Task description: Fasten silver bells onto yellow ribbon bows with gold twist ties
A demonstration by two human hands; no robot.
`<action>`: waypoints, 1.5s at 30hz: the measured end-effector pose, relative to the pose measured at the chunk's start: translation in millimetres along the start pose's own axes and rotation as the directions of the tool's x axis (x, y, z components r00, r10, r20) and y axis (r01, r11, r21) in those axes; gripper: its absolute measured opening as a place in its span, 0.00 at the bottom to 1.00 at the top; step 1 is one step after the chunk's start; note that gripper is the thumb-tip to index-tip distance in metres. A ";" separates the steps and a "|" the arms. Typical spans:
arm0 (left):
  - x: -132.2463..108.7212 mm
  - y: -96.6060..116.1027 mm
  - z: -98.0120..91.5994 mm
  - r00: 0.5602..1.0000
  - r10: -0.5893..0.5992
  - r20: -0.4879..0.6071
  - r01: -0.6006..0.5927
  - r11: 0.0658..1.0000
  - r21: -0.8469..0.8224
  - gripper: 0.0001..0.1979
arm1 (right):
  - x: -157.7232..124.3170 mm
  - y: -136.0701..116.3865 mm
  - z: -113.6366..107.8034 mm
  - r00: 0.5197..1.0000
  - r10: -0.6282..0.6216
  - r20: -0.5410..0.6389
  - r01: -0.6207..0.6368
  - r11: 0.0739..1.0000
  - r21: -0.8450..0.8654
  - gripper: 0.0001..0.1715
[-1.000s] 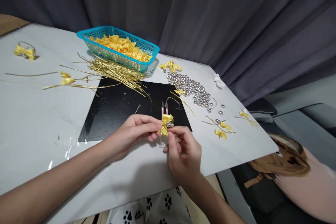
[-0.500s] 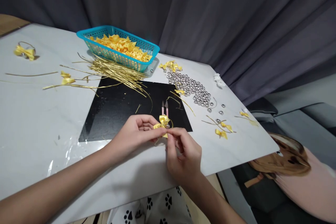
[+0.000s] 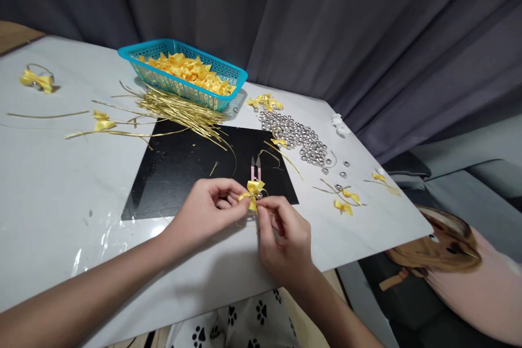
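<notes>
The yellow bow [image 3: 255, 187] is between the two hands, raised above the near edge of the black mat [image 3: 175, 168] and close to the middle of the near edge of the bench [image 3: 101, 185]. A silver bead [image 3: 259, 196] sits at the bow's middle, and thin gold wire [image 3: 266, 192] curves around its right side. The left hand [image 3: 216, 204] has its thumb and forefinger pinched on the bow's left side, its other fingers curled beneath. The right hand [image 3: 285, 234] has thumb and forefinger nearly together at the bow's lower right; whether they grip ribbon or wire there is too small to tell.

Just beyond the bow, pink-handled snips [image 3: 253, 168] lie on the mat, their two points apart and directed at the far edge of the bench. A bundle of gold strips [image 3: 179, 111] overlaps the mat's far side. Behind it, by the far edge, stands a blue basket [image 3: 224, 101] filled with yellow bows [image 3: 187, 72].

Toward the right edge of the bench spreads a heap of silver beads [image 3: 296, 133], with a small cluster of bows [image 3: 265, 102] at its far end. Nearer the near right corner lie loose bows [image 3: 343, 207] and short wires. A crumpled white scrap [image 3: 339, 124] rests by the right edge. Near the far left corner sits a wired bow [image 3: 36, 80], a wire ring rising behind it.
</notes>
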State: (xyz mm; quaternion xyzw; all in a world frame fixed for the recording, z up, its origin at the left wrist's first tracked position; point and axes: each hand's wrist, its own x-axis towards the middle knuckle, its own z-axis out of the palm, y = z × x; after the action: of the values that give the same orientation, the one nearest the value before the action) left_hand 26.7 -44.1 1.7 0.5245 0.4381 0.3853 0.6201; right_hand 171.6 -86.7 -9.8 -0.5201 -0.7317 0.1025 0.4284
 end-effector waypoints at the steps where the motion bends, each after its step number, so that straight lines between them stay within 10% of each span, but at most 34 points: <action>1: -0.1 -0.4 0.0 1.000 0.001 0.011 -0.001 1.000 0.009 0.06 | -0.1 0.1 0.2 1.000 0.013 0.003 -0.013 1.000 0.009 0.07; 21: 3.0 2.3 -2.9 0.998 -0.055 0.024 0.057 0.991 -0.121 0.07 | 9.3 2.0 -3.1 0.856 0.441 0.271 -0.517 0.729 0.448 0.08; 45: 5.0 -3.5 -2.9 0.993 -0.049 0.112 0.052 0.998 -0.027 0.09 | 8.9 -1.3 -9.3 0.965 0.261 0.009 -0.254 0.930 0.265 0.04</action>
State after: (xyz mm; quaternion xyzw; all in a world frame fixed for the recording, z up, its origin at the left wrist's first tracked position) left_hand 25.6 -39.0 -2.6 0.5246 0.4102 0.3463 0.6608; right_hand 176.7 -82.4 1.3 -0.5513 -0.6312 0.2475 0.4863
